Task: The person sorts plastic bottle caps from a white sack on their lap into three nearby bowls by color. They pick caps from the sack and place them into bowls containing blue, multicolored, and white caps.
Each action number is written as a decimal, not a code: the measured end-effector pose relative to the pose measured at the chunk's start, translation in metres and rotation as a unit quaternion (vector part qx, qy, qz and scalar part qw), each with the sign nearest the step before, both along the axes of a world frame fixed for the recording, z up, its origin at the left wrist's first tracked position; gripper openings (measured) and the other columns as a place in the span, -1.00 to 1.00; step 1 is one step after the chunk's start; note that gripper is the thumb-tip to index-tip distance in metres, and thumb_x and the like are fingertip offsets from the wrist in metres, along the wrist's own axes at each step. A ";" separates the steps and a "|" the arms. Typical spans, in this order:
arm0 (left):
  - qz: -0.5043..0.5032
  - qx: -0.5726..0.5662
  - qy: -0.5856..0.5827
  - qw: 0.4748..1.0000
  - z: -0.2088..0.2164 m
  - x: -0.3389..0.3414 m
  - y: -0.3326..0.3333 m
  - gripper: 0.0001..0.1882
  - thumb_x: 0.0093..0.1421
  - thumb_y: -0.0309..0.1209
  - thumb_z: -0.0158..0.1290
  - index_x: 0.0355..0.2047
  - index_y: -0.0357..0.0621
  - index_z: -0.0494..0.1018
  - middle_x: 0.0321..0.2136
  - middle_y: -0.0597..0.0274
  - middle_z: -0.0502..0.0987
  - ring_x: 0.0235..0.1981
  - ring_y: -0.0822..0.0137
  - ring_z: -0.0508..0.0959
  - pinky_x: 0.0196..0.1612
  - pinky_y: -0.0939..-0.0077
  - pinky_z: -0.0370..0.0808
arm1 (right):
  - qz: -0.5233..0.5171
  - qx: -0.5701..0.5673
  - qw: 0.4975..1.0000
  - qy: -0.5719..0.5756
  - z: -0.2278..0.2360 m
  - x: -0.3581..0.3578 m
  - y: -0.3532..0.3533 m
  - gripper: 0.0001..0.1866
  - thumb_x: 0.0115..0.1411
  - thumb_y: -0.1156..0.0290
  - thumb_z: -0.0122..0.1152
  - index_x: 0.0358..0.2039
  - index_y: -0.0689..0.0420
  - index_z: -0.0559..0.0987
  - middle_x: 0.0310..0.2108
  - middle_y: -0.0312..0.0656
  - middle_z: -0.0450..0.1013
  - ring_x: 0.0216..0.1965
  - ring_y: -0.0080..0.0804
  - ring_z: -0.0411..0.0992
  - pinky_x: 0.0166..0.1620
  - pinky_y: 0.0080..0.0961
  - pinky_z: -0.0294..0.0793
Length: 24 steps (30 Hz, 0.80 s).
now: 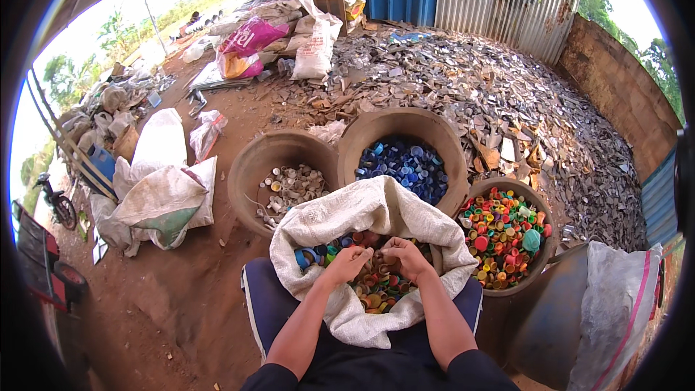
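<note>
A white woven sack (pixel 318 224) with a rolled-down rim stands open between my knees, holding mixed plastic bottle caps (pixel 376 297). Over its mouth, my left hand (pixel 347 263) and my right hand (pixel 407 258) nearly meet, fingertips pinched. Whatever they hold is too small to make out. Just beyond the sack, a round tub (pixel 349 146) contains blue caps (pixel 405 166). To its left, another tub (pixel 242 174) has white and pale caps (pixel 304 182). On the right, a smaller tub (pixel 548 211) is filled with red, yellow, orange and green caps (pixel 499 246).
Broken plastic scrap (pixel 521 116) covers the ground behind the tubs, up to a corrugated metal wall (pixel 507 3). Stuffed sacks (pixel 315 47) are piled at the back. Empty-looking sacks (pixel 163 195) lie left on bare earth. A large container draped with a sack (pixel 615 304) stands near right.
</note>
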<state>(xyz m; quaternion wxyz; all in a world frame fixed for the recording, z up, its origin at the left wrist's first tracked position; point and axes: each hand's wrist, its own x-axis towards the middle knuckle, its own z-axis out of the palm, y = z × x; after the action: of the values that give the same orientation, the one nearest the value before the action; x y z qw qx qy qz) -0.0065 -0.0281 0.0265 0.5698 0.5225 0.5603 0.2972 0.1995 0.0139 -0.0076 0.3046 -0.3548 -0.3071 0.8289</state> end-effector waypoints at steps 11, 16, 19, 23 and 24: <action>-0.199 0.110 0.503 0.834 -0.010 0.011 -0.003 -0.72 -0.03 -0.20 0.15 -0.39 -0.13 0.51 -0.42 0.06 0.59 -0.30 0.07 0.60 -0.26 0.15 0.52 | 0.278 0.396 0.629 -0.609 0.034 -0.022 -0.033 -0.24 -0.21 0.21 0.36 0.11 -0.18 0.37 0.03 -0.05 0.33 -0.05 -0.03 0.42 -0.02 -0.18 0.46; -0.076 0.119 0.417 0.898 -0.014 0.005 -0.001 -0.69 -0.05 -0.21 0.17 -0.40 -0.20 0.54 -0.47 0.03 0.58 -0.37 0.09 0.61 -0.30 0.25 0.52 | 0.228 0.389 0.728 -0.516 0.016 -0.019 -0.019 -0.47 -0.16 0.26 0.34 -0.08 0.00 0.54 -0.26 -0.03 0.50 -0.20 -0.11 0.50 -0.12 -0.29 0.49; -0.003 0.096 0.250 0.964 -0.012 -0.008 0.003 -0.69 -0.07 -0.24 0.21 -0.42 -0.24 0.55 -0.54 0.08 0.55 -0.46 0.23 0.58 -0.36 0.37 0.49 | 0.119 0.349 0.821 -0.435 0.027 -0.012 -0.017 -0.60 -0.14 0.35 0.34 -0.21 0.14 0.57 -0.43 -0.13 0.51 -0.34 -0.36 0.50 -0.20 -0.45 0.48; 0.081 0.001 -0.070 0.994 -0.026 -0.008 0.014 -0.83 0.02 -0.37 0.18 -0.47 -0.21 0.48 -0.57 0.30 0.47 -0.54 0.45 0.45 -0.42 0.55 0.42 | 0.023 0.341 0.865 -0.368 0.042 -0.014 -0.023 -0.67 -0.10 0.46 0.34 -0.26 0.19 0.53 -0.42 -0.27 0.49 -0.39 -0.58 0.42 -0.24 -0.59 0.45; 0.104 -0.037 -0.166 0.980 -0.025 -0.004 0.016 -0.86 0.06 -0.39 0.15 -0.47 -0.20 0.46 -0.56 0.33 0.45 -0.53 0.47 0.44 -0.42 0.57 0.42 | 0.007 0.355 0.861 -0.363 0.042 -0.016 -0.024 -0.66 -0.10 0.46 0.34 -0.26 0.19 0.52 -0.42 -0.27 0.48 -0.38 -0.58 0.42 -0.24 -0.59 0.45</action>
<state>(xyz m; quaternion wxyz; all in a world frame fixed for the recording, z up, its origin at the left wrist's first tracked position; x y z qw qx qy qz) -0.0101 -0.0124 0.0011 0.6403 0.3832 0.5195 0.4164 0.1830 -0.0104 0.0347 0.2711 -0.4963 -0.6721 0.4780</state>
